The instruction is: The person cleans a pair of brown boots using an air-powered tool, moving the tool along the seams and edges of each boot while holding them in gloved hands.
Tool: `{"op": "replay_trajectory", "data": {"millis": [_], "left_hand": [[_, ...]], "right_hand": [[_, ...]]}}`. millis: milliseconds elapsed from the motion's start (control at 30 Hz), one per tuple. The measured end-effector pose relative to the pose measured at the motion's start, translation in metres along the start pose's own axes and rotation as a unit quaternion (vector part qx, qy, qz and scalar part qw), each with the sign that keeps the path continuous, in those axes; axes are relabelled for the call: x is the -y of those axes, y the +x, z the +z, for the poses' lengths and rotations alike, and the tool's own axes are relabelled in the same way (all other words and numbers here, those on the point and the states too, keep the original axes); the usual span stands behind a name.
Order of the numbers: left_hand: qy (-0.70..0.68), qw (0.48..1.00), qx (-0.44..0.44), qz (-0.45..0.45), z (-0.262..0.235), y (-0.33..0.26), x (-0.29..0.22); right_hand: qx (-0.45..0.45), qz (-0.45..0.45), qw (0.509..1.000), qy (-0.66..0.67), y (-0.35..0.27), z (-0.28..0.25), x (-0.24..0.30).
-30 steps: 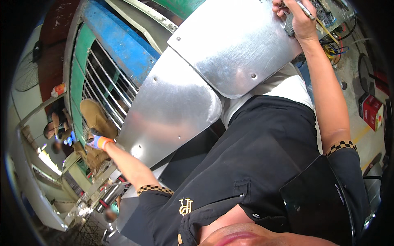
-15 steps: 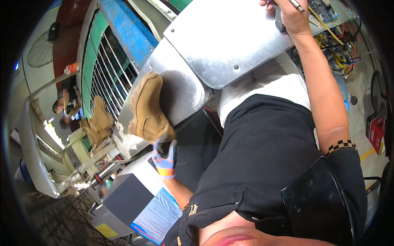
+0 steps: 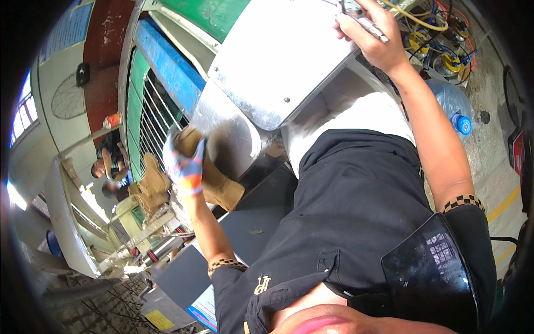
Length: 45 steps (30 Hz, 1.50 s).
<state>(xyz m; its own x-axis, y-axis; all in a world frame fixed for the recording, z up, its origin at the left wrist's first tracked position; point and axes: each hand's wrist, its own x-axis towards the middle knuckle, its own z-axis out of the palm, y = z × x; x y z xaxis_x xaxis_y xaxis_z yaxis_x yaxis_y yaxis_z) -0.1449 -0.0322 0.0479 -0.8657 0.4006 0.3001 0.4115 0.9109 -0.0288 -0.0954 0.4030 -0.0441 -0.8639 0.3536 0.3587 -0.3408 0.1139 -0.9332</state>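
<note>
My left hand (image 3: 187,161), in a grey and orange work glove with dark fingertips, is closed around one end of a tan boot (image 3: 218,182). The boot's other end slants down toward my body, beside the bare metal worktop (image 3: 278,61). Up at the top edge, my right hand (image 3: 380,44) is bare and holds a slim silver pen-like tool (image 3: 371,28) between thumb and fingers. Part of that tool runs out of the picture, so its exact kind cannot be made out.
More tan boots (image 3: 150,183) stand at the left by a metal guard grille (image 3: 161,103). Farther back another person (image 3: 108,161) is at work. Cables and hoses (image 3: 445,47) tangle at upper right, above a clear bottle with a blue cap (image 3: 461,123). A dark-topped box (image 3: 208,253) lies nearby.
My left hand has gone from the boot's lower end to its upper end, and the boot has tilted. My right hand, still with the silver tool, has shifted slightly left.
</note>
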Motion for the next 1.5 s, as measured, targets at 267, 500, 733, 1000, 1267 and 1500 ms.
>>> {"op": "replay_trajectory", "data": {"millis": [267, 500, 733, 1000, 1267, 1500], "left_hand": [[-0.339, 0.883, -0.322, -0.044, -0.083, -0.003, -0.025], [-0.342, 0.876, -0.312, 0.133, -0.037, 0.07, -0.024], [-0.444, 0.856, -0.242, 0.103, -0.032, 0.107, -0.018], [-0.41, 0.852, -0.251, 0.209, -0.014, 0.143, -0.007], [-0.625, 0.767, -0.088, 0.111, 0.003, 0.144, 0.028], [-0.781, 0.622, 0.053, -0.008, 0.051, 0.129, 0.044]], "right_hand": [[-0.072, 0.029, 0.997, 0.008, -0.012, 0.001, 0.0], [0.146, -0.238, 0.96, -0.004, -0.005, 0.055, 0.035], [0.164, -0.245, 0.929, 0.226, 0.037, 0.111, 0.106], [0.121, -0.449, 0.854, 0.233, 0.084, 0.16, 0.082], [0.236, -0.106, 0.926, 0.277, 0.044, 0.146, 0.06], [0.222, 0.001, 0.951, 0.214, 0.002, 0.136, 0.024]]}}
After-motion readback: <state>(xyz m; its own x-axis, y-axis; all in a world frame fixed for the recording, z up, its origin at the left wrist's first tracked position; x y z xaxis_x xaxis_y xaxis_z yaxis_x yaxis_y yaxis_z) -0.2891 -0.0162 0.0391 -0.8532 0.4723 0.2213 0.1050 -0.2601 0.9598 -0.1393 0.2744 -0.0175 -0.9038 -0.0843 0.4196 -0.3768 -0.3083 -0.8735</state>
